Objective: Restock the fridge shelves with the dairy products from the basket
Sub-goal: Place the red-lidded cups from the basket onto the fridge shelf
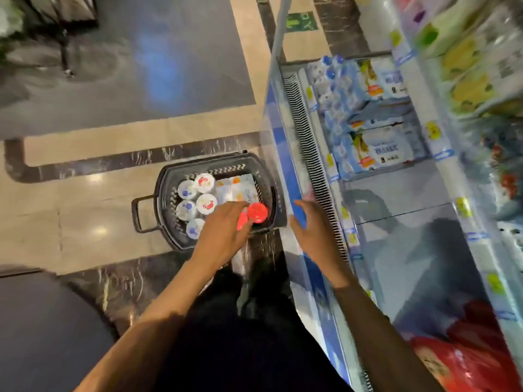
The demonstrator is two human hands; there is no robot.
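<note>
Shop aisle, polished stone floor in pale tiles with dark marbled bands. A dark plastic basket sits on the floor, just beside the blue front edge of an open fridge case on the right. In the basket: five white cups with foil lids printed blue or red, packed on the left side; white cartons lying towards the back right; red-lidded tubs at the front right. The left hand reaches into the basket, back of hand up, fingers stretched forward at the red lids; blur hides whether it grips anything, so I cannot tell. The right hand hovers over the fridge's front edge, fingers spread and relaxed, holding nothing, near the ribbed vent grille. On the lowest fridge shelf: wrapped multipacks of small blue-capped bottles and blue-and-white boxes towards the far end, bare shelf nearer the person. Yellow price tags line the shelf edges. A red bag lies at the near end.
</note>
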